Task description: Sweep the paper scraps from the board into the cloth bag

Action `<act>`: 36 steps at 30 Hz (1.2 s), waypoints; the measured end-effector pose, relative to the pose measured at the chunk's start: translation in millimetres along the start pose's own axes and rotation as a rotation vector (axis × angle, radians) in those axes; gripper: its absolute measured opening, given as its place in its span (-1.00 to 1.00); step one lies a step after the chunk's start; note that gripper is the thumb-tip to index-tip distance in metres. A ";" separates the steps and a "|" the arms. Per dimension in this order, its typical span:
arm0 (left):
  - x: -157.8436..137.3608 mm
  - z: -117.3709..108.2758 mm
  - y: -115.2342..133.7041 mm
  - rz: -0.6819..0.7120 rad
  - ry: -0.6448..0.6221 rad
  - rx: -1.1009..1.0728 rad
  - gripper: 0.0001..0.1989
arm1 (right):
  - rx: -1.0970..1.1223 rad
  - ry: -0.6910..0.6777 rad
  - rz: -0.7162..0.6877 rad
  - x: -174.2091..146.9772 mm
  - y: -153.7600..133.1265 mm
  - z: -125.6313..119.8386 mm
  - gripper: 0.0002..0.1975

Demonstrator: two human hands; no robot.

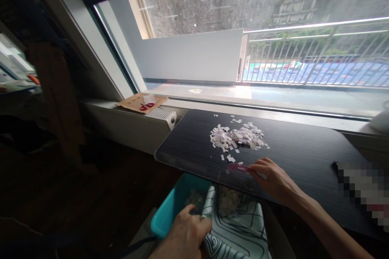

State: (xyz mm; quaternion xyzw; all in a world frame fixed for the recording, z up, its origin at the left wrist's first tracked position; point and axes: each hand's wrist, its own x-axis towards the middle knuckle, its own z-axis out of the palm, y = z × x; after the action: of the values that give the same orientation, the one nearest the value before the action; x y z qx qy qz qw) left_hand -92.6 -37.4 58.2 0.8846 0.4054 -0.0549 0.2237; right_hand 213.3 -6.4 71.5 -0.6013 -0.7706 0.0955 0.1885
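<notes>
Over the dark table, my right hand [269, 176] pinches a pink see-through flat strip [238, 168] close to the front edge. A loose pile of small white and pinkish paper-like pieces [246, 135] lies on the table just beyond it, with a few strays around. Below the table edge, my left hand [190, 226] is closed on the edge of a pale green cloth [240, 230] with dark lines. Whitish bits [229, 202] rest in the cloth's hollow. Left of it stands a turquoise bin [165, 212], and more pale bits show inside.
The dark table [291, 145] stands against a large window. On the sill to the left, red-handled scissors [147, 106] lie on a brown envelope [130, 103] above a white radiator [152, 123]. A pixelated object [361, 190] sits at the table's right.
</notes>
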 end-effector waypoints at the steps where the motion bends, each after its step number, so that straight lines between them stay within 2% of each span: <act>1: 2.2 -1.9 3.3 0.008 -0.016 0.017 -0.84 | -0.005 0.012 0.006 -0.7 0.7 0.3 -0.73; 5: 14.0 -8.5 21.8 0.125 -0.137 0.119 -0.85 | -0.008 0.013 0.011 -4.3 -1.8 1.2 -0.73; 11: 30.8 -12.3 43.9 0.282 -0.182 0.280 -0.78 | 0.074 -0.044 -0.031 -7.3 -16.9 -1.7 -0.73; 15: 35.7 -12.8 44.7 0.298 -0.198 0.274 -0.75 | 0.051 0.001 -0.005 -3.0 -18.4 -1.3 -0.75; 19: 35.4 -9.6 41.8 0.323 -0.177 0.308 -0.79 | 0.078 -0.065 -0.064 -1.7 -27.6 1.4 -0.74; 25: 30.1 12.1 28.0 0.382 -0.098 0.363 -0.89 | 0.128 -0.102 -0.077 -6.5 -40.4 -5.1 -0.75; 28: 26.1 23.7 19.6 0.389 -0.056 0.374 -0.93 | 0.141 -0.046 -0.022 -7.1 -26.0 -10.3 -0.74; 32: 21.4 28.0 13.4 0.367 -0.052 0.389 -0.95 | 0.107 0.085 0.228 -6.1 13.6 -15.1 -0.73; 36: 18.6 22.1 14.6 0.308 -0.093 0.375 -0.95 | 0.058 0.040 0.404 -4.2 53.9 -14.8 -0.65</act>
State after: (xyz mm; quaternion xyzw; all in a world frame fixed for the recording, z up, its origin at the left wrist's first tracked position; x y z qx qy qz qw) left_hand -67.5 -42.7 38.3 0.9586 0.2378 -0.1349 0.0797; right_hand 268.2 2.3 64.1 -0.7399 -0.6272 0.1415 0.1979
